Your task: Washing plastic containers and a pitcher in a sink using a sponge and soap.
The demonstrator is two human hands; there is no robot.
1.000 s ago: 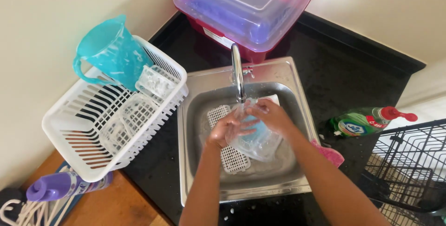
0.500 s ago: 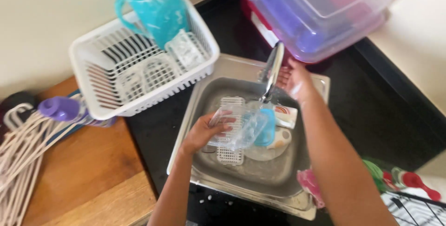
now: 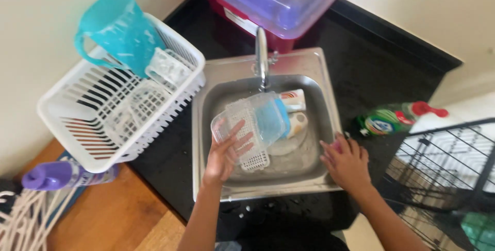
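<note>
At frame centre, over the steel sink (image 3: 211,127), the left hand (image 3: 227,153) grips a clear plastic container (image 3: 252,122) under the faucet (image 3: 262,55) — the right hand (image 3: 346,161) rests open-fingered on the sink's right rim, holding nothing.

- The single head-worn camera is looking steeply down from above the person's own arms, facing a steel sink (image 3: 206,122) set in a black counter (image 3: 371,76).
- It is sitting close — the sink is filling the centre, with the forearms entering from the bottom edge.
- It is tilting slightly, so the counter edges are running diagonally.
- No second view is sharing the scene.
</note>
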